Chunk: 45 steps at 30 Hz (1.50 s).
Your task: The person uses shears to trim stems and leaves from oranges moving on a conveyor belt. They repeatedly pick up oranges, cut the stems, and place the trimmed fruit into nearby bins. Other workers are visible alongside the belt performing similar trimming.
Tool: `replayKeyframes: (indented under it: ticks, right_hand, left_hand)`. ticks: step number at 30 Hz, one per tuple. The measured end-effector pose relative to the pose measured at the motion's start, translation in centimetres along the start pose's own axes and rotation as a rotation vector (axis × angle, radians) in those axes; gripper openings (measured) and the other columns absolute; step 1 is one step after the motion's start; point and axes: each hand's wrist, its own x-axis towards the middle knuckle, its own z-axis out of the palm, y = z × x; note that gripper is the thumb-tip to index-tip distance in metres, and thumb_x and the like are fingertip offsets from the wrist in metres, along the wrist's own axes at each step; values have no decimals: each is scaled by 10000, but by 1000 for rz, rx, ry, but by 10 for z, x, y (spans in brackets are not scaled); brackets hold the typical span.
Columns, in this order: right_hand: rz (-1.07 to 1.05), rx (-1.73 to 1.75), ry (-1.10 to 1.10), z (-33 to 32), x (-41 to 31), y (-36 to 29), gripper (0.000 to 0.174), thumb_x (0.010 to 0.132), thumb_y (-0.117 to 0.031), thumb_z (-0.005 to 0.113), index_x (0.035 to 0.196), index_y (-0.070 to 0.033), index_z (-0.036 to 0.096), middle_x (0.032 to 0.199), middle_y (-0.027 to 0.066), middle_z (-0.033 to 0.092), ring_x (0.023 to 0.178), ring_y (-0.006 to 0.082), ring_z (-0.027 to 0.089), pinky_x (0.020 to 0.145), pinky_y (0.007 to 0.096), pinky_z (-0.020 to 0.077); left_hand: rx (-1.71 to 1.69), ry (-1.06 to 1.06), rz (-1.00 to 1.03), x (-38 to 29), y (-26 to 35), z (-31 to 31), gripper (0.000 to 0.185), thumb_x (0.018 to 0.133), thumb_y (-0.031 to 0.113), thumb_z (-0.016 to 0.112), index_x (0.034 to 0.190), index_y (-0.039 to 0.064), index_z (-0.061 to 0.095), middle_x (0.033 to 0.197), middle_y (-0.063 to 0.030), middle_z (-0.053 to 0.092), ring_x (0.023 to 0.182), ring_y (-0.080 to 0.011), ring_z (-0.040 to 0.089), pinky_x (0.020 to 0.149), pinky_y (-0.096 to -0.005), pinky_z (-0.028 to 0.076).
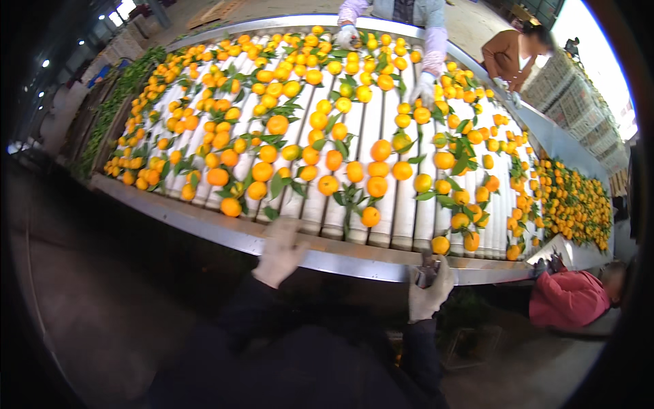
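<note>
A roller conveyor (327, 225) with white rollers lies before me, covered with orange mandarins (377, 186) and their green leaves. My left hand (280, 251), in a pale work glove, is at the near metal rail (347, 266), fingers apart over its edge, holding nothing. My right hand (430, 289), gloved alike, is closed around a small dark hand tool, perhaps clippers (427, 270), at the same rail. A single mandarin (440, 245) lies just beyond that tool. Leafy mandarins (471, 240) sit further right on the rollers.
Across the conveyor a person in lilac sleeves (435, 48) reaches gloved hands among the fruit. A person in brown (503, 53) stands at the far right side, another in red (569, 299) at the near right. Fruit is heaped at the right end (575, 204); stacked crates (572, 97) stand behind.
</note>
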Motion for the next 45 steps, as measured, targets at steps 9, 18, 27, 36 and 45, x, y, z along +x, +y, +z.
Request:
replayKeyframes:
  ticks: [9,18,27,36,45]
  right_hand:
    - [-2,-104,76,44,2,21,669,761,-69,838,1414,14,721,1172,212,726,1162,459,668,1080,590,517]
    - [-44,-168,82,47,-5,69,672,825,-55,823,1476,-4,663,1292,225,692,1259,486,631,1132,584,492]
    - [-87,-163,99,44,-3,110,672,861,-75,848,1500,-2,652,1325,248,689,1288,497,629,1138,612,494]
    - [-98,-96,131,42,-2,141,633,849,-68,823,1459,19,677,1287,265,687,1241,487,648,1083,595,531]
    - [-237,-73,104,19,18,168,638,824,-264,909,1370,-37,670,1088,178,676,1072,435,672,1137,640,519]
  left_hand:
    - [75,-85,-796,71,-243,3,768,1014,601,732,1549,58,642,1368,-361,718,1258,-576,690,1097,-603,569]
    - [319,-20,-499,146,-256,81,430,1017,243,634,1422,152,744,1255,-232,749,1030,-468,760,839,-598,611]
    - [-27,90,-568,218,-102,115,842,960,371,821,1703,129,508,1546,-314,596,1230,-513,731,1038,-553,624]
    - [-194,-70,-239,193,25,158,941,911,317,873,1738,128,466,1751,-453,323,1313,-593,678,1075,-560,628]
    - [212,-282,183,135,126,206,953,882,311,872,1712,67,472,1651,-349,477,1413,-723,471,1260,-728,426]
